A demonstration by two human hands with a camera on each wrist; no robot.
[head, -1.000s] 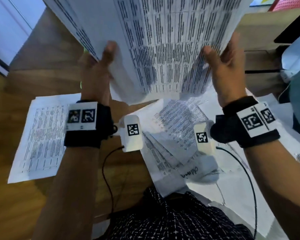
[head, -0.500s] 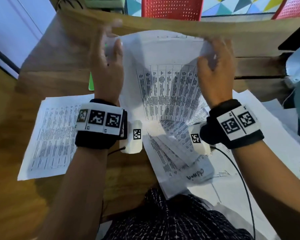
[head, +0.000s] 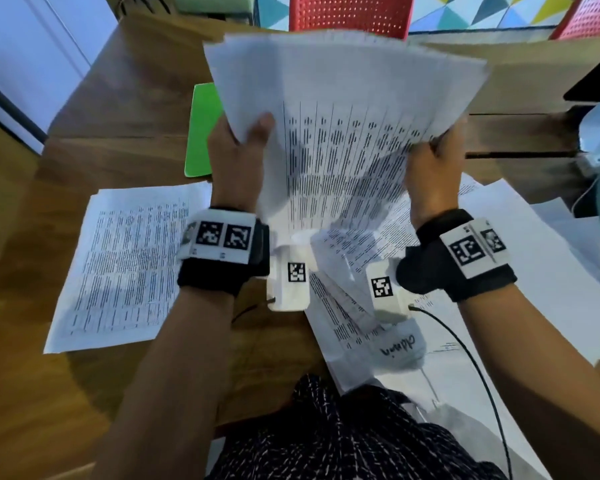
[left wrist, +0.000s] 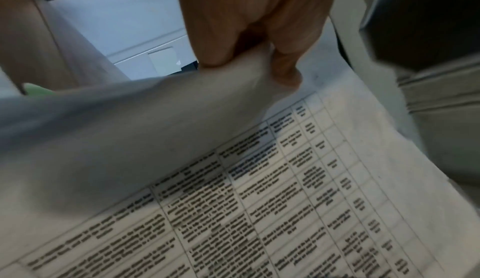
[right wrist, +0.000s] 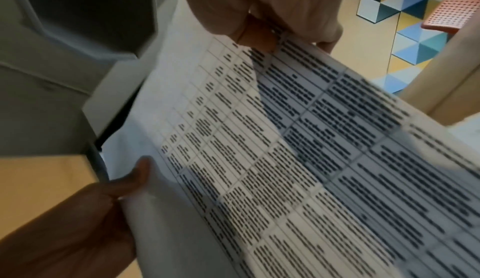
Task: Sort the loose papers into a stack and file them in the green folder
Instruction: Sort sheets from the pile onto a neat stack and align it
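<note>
I hold a sheaf of printed papers point(head: 343, 109) raised above the desk point(head: 129, 98), left hand point(head: 238, 157) and right hand point(head: 433, 164) each curled in a firm grip on its lower corners. The green folder point(head: 201, 129) lies flat beyond my left hand, nearer it, long axis running away from me; more sheets point(head: 125, 265) lie loose below.

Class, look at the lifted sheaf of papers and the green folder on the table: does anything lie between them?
Nothing visible does. Both the left hand and right hand hold the sheaf above the table, partly over the green folder, whose visible part is bare.
</note>
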